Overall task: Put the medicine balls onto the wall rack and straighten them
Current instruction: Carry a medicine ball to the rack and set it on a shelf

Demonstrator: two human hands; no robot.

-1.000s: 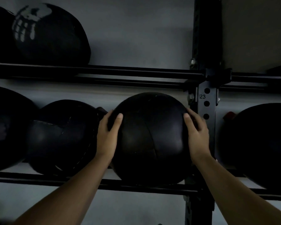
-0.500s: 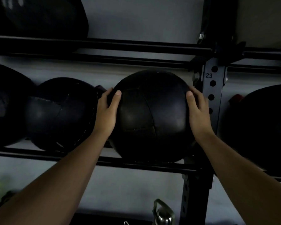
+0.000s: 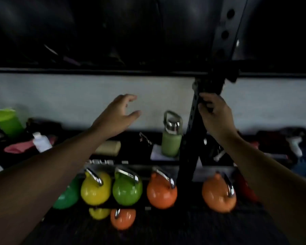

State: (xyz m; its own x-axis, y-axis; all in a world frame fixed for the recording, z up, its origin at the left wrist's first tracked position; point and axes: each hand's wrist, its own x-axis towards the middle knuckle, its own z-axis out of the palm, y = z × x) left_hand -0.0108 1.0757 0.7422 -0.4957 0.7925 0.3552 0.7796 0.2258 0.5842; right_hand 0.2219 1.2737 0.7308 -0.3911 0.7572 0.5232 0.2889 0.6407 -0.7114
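Black medicine balls fill the top of the view in a dark, blurred row; the one I handled (image 3: 175,32) rests on the wall rack's horizontal rail (image 3: 113,70), left of the perforated black upright (image 3: 224,32). Both my hands are below the rail and off the balls. My left hand (image 3: 117,117) hangs in front of the pale wall, holding nothing, with its fingers spread. My right hand (image 3: 214,115) is loosely curled in front of the upright below the rail, with nothing in it.
A lower shelf holds a green bottle (image 3: 171,140), a lime cup (image 3: 6,121), a white bottle (image 3: 41,142) and cloths. Below it stand kettlebells: yellow (image 3: 94,190), green (image 3: 126,190) and orange (image 3: 161,191), with another orange one (image 3: 217,197) right of the upright.
Both hands have let go of the medicine ball and dropped below the rail. The view has tilted down, so the balls are now at the top and the kettlebells show.
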